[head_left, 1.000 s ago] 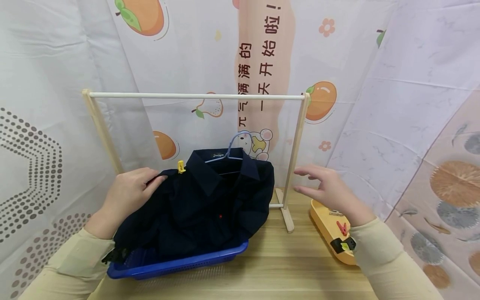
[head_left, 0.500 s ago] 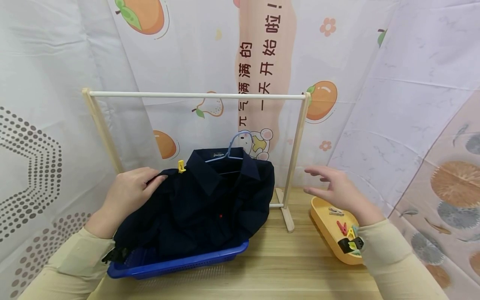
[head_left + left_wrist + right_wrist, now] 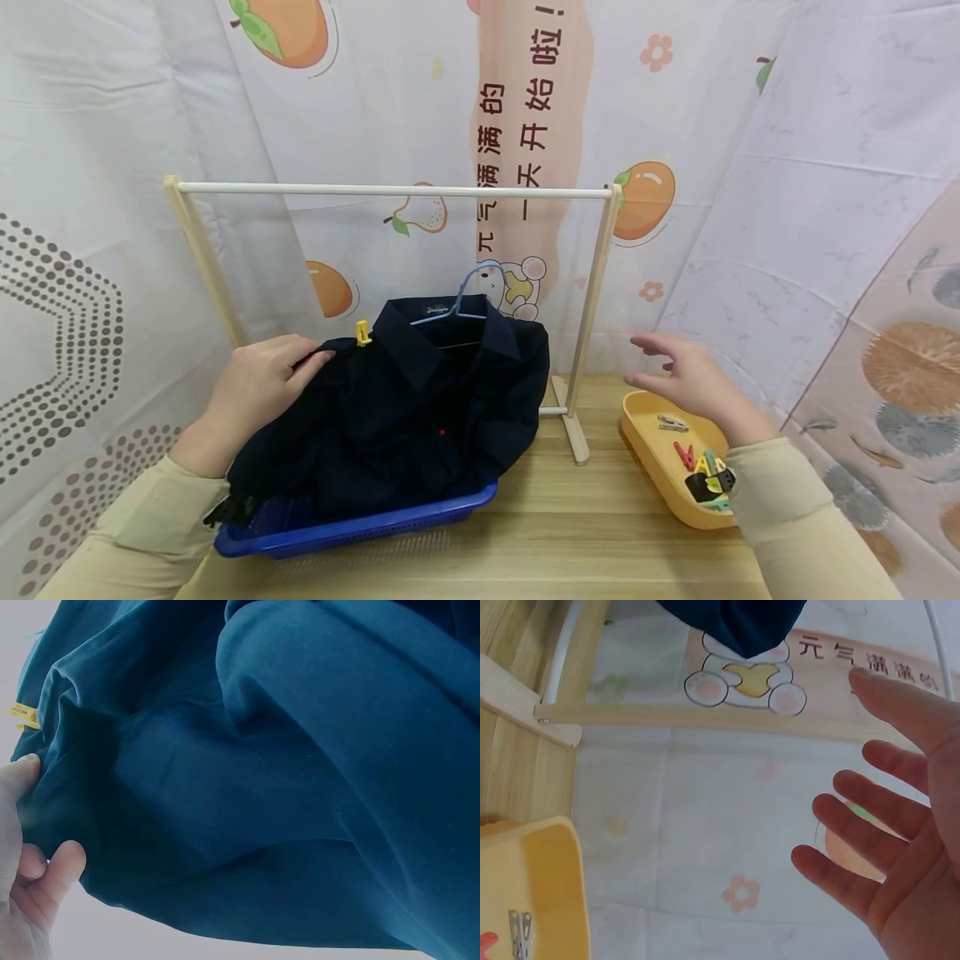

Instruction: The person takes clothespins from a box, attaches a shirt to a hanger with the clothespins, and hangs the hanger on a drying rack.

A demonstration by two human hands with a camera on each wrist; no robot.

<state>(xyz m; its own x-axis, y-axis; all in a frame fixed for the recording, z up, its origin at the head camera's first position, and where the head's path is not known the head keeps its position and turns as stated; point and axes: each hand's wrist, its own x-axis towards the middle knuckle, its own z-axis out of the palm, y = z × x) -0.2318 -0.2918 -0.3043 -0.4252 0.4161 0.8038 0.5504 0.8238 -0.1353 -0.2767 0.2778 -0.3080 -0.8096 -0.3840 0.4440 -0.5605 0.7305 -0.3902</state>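
A dark navy collared shirt (image 3: 405, 417) sits on a light-blue hanger (image 3: 457, 310), its lower part bunched in a blue basket (image 3: 360, 531). My left hand (image 3: 262, 387) pinches the shirt at its left shoulder, thumb in front of the cloth. Close beside those fingers a yellow clothespin (image 3: 363, 333) is clipped on the shoulder; the left wrist view also has this yellow clothespin (image 3: 25, 715) near the thumb. My right hand (image 3: 686, 379) hovers above the yellow tray (image 3: 651, 454), fingers spread and slightly bent, with nothing in them.
A wooden rack with a white top bar (image 3: 397, 192) stands behind the shirt. Its right foot (image 3: 573, 429) rests on the wooden table (image 3: 570, 533). Inside the tray lie a red clothespin (image 3: 683, 455), a metallic clip (image 3: 672, 423) and several other coloured ones. Printed curtains hang around.
My right hand has moved to the right, away from the rack post and over the tray, uncovering more of the clips. The left hand and the shirt have stayed put.
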